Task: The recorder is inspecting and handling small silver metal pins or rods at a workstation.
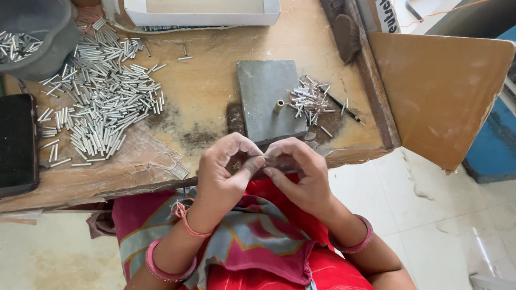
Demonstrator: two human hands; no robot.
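We see the worn wooden desk (207,94), its large heap of short silver metal tubes (97,95), and the grey square metal block (264,100). Below, our left hand (224,174) and right hand (301,172) meet, fingers pinched closed around 1 small tube (265,160), barely visible.

Hands: two, left hand (224,171), right hand (301,172), fingers meeting at table (207,94) near edge.
Metal tubes: too many to count. Three groups: big pile (97,95) at table left, small pile (310,100) right of block, some in bucket.
Bucket (55,44): one, far left corner.
Grey block (267,99): one, table middle; one brass peg (278,106) on it.
White box (202,5): one, far edge.
Black phone (1,149): one, left edge.
Bangles: two, one per wrist.
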